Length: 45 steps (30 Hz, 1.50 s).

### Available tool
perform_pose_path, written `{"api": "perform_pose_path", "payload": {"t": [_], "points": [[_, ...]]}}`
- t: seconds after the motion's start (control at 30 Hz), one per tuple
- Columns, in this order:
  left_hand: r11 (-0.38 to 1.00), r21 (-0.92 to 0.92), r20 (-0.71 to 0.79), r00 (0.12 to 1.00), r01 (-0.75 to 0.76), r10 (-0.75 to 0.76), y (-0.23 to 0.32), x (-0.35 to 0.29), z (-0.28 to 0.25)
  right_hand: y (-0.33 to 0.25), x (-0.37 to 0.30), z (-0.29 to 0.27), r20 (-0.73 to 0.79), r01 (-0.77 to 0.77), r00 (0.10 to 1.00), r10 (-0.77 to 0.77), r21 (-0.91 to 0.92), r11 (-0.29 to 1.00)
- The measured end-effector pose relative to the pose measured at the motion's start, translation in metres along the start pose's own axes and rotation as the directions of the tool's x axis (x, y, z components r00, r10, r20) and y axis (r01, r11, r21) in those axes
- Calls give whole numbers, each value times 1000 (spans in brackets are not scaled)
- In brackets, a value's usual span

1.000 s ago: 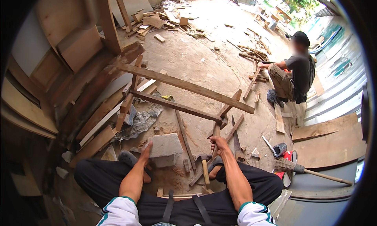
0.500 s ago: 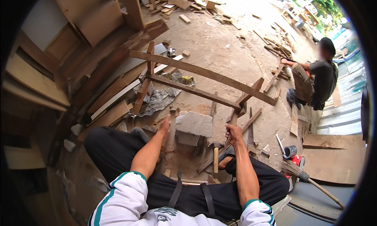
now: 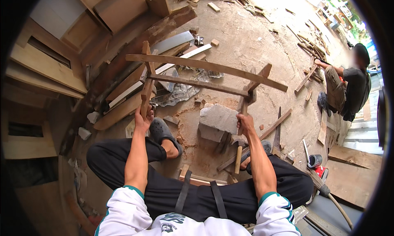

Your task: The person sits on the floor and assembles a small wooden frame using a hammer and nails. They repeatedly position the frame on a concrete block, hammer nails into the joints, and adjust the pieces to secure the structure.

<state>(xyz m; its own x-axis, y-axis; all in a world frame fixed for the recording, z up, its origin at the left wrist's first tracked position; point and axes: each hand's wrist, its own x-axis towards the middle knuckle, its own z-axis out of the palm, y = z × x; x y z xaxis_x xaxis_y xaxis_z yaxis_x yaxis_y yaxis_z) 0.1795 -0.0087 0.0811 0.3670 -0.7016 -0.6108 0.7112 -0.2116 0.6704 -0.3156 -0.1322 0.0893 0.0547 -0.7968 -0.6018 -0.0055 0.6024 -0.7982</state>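
A wooden frame (image 3: 201,85) of two long bars and two crossing legs is held up in front of me. My left hand (image 3: 143,120) is closed round the lower end of its left leg. My right hand (image 3: 245,124) grips the lower part of the right leg. Below the frame, between my hands, stands a pale stone block (image 3: 217,118). Beside my right forearm is a hammer (image 3: 238,159) with its wooden handle toward me. A long wooden strip (image 3: 276,126) slants across the ground beyond my right hand.
Boards (image 3: 123,88) and a crumpled sheet (image 3: 178,94) lie to the left. Wood scraps (image 3: 314,49) are strewn further off. Another person (image 3: 349,84) squats at the right, holding a piece of wood. A broom (image 3: 322,186) and an open can (image 3: 314,160) are at the near right.
My left hand, which was free with fingers stretched out, has moved left and taken hold of the frame's left leg. The frame has shifted and tilted slightly; my view has turned left.
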Motion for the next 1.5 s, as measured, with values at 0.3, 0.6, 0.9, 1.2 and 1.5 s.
{"api": "perform_pose_path", "payload": {"t": [0.3,0.6,0.9,1.2,1.5], "points": [[905,421,-338,936,58,97,-15,-5,-6,8,28,19,-101,128,985,-137,-95,987],[846,497,-333,943,193,-19,-29,17,-34,9,12,40,-220,184,946,-239,-241,953],[894,440,-300,952,90,52,-15,48,-21,32,26,47,-306,114,930,-203,-285,952],[941,320,-342,940,112,4,-20,49,-36,49,0,53,-150,344,742,-653,-751,564],[764,644,-471,804,32,364,-15,81,-44,43,-3,29,-7,476,783,-622,-636,607]]}}
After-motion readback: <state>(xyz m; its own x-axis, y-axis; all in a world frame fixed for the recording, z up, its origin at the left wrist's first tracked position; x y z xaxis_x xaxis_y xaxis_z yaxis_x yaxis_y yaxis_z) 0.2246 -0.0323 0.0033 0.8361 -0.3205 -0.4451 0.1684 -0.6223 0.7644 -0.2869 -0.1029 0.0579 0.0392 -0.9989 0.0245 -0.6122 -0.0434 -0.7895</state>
